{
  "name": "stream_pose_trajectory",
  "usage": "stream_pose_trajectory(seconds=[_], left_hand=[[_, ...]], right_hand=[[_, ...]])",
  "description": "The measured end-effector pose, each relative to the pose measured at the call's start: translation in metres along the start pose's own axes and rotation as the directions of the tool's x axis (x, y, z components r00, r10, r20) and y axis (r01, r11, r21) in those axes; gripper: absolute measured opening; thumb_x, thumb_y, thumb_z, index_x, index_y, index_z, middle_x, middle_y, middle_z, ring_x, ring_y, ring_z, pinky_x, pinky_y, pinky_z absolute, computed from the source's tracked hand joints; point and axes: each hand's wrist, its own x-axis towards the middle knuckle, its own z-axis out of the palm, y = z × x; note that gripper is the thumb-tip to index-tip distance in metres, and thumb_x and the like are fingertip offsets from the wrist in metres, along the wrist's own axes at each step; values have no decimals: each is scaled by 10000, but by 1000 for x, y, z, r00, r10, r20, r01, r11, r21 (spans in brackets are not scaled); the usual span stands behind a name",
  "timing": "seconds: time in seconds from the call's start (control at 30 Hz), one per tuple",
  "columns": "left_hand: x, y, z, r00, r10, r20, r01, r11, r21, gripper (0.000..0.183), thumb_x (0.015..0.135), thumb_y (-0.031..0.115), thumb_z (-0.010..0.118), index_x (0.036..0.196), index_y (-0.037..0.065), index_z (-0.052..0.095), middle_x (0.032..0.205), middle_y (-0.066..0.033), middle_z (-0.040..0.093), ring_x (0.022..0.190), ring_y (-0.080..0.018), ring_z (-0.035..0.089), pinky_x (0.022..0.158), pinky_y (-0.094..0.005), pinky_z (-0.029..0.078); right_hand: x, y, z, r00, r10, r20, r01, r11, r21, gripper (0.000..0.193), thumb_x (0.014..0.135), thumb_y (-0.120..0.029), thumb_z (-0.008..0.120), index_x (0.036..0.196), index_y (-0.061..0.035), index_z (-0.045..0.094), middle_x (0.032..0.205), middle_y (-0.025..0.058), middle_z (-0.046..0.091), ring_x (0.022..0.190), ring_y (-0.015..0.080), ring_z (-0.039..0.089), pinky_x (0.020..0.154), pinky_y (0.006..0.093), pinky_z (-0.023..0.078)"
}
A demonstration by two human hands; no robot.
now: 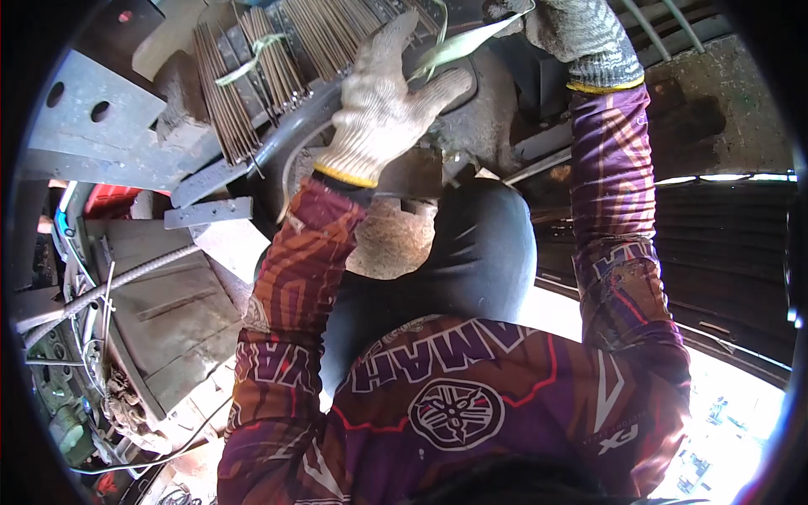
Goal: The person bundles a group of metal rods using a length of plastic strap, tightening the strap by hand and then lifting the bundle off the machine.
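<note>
My left hand [379,105], in a cream knit glove with a yellow cuff edge, reaches over a row of thin metal rods [324,38]. Its thumb stands well apart from the stretched fingers, which lie by the rods' right end. A pale green strip [463,49], apparently plastic, runs between that thumb and my right hand [581,34]. The right glove is greyer and dirtier; its fingers are closed at the strip's upper end, partly cut off by the picture's top edge. Farther left, a similar green strip [252,59] is tied round a bundle of rods [278,71].
Another rod bundle [225,101] lies at the far left end of the row. A grey steel plate with holes [93,109] juts in at left. Below it are a flat metal bar [208,213], a ribbed steel bar [151,268] and tangled cables [80,278]. Corrugated sheeting [715,244] stands at right.
</note>
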Motion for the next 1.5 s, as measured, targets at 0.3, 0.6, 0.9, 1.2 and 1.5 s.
stream_pose_trajectory(seconds=[0.3,0.6,0.9,1.2,1.5], left_hand=[[-42,-17,-22,860,-173,480,299,933,-200,229,968,229,696,895,13,672,764,10,621,762,-97,653,651,-268,524],[-91,-45,-67,918,-327,224,275,932,234,252,954,298,666,1012,57,713,907,-176,700,815,-363,691,693,-427,540],[-86,-47,-97,781,-311,541,142,932,332,240,967,285,642,964,50,695,761,-147,688,706,-338,693,659,-442,536],[-34,-20,-68,760,-149,632,8,976,220,151,860,212,662,890,72,710,809,-164,685,798,-364,683,720,-491,541],[-8,-37,-113,669,-307,677,392,920,29,221,948,190,658,1068,16,723,756,-80,645,678,-177,638,615,-331,500]], right_hand=[[-28,44,21,978,12,-208,14,992,125,252,933,-179,707,1087,18,673,914,66,704,726,145,643,699,303,587],[-72,145,-17,836,248,-490,127,781,612,332,909,-231,745,1179,-63,648,1119,85,691,1002,234,663,746,363,591],[-114,97,13,531,412,-740,-791,-73,-608,824,919,-605,571,1551,-117,364,1488,244,496,1373,380,494,1139,427,405],[-66,163,99,989,145,27,-107,831,-545,454,974,-363,673,1331,-87,630,1180,165,688,1086,295,667,995,396,499],[-80,174,56,900,429,-81,-436,893,-116,435,1002,-382,635,1229,-14,683,1082,61,716,983,139,612,874,288,490]])
